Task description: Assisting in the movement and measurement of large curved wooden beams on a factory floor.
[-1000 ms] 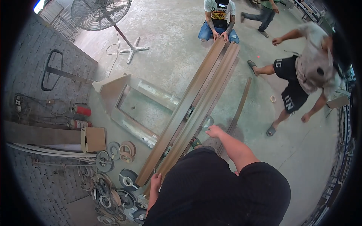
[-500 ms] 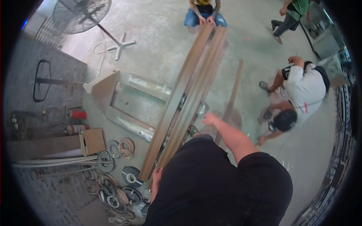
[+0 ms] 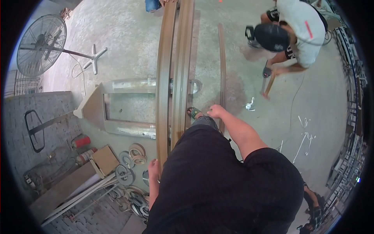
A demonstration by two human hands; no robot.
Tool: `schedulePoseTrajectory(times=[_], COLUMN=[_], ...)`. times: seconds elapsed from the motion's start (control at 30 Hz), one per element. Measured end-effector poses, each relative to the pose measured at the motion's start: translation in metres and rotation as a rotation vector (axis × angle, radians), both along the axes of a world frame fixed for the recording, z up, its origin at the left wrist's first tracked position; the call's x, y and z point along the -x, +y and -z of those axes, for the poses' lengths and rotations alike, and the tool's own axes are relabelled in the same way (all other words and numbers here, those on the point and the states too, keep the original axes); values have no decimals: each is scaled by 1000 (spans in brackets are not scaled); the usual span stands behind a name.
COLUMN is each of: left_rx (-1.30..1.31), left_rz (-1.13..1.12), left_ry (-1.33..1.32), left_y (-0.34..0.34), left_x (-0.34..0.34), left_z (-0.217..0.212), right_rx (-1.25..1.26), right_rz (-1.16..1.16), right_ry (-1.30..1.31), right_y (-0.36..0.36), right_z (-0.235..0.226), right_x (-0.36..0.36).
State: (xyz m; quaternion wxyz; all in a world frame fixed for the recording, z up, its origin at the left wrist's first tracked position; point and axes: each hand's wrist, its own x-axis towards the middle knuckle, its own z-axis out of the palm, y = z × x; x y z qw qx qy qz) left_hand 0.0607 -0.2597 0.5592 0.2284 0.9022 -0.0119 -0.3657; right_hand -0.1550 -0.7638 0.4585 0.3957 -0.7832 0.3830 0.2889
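My left hand (image 3: 154,168) hangs beside the near end of two long brown profiles (image 3: 164,78), its fingers curled; whatever may be in them is hidden. My right hand (image 3: 215,112) is in the air to the right of the profiles, with bent fingers and contents I cannot make out. The profiles lie side by side across the forks of a pallet jack (image 3: 130,128). Beside them my sandalled foot (image 3: 193,112) stands on the floor. A narrow brown strip (image 3: 222,66) lies farther right, partly behind my right hand.
A co-worker in a white shirt (image 3: 311,31) bends at the right, holding a wooden-handled tool (image 3: 269,85). Another person's hand (image 3: 167,1) touches the profiles' far end. Rolls of edging (image 3: 137,152), a cardboard piece (image 3: 104,160) and a standing fan (image 3: 42,46) are at the left.
My view has turned and moved, so the profiles run nearly straight away from me. The person in green has left the view. My right hand stays raised with bent fingers.
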Motion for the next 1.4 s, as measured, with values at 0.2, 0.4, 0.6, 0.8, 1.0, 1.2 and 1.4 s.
schedulePoseTrajectory(times=[0.2,0.4,0.6,0.8,1.0,1.2,1.4], left_rx=[89,185,239,202,188,223,200], left_rz=[-44,-96,-138,-238,-272,-328,-284], left_ry=[74,137,89,109,116,135,133], left_y=[-42,-48,-22,-16,-21,-31,-40], left_x=[-5,19,43,67,78,71,62], left_z=[-9,8,24,8,19,32,20], right_rx=[29,62,0,77,83,77,61], right_rz=[53,41,5,-100,-136,-96,-88], right_ry=[-32,-104,-106,-136,-128,-119,-100], right_y=[-6,-15,-27,-32,-33,-37,-42], right_z=[2,-3,-4,-17,-18,-16,-17], right_x=[9,-18,-48,-65,-69,-64,-63])
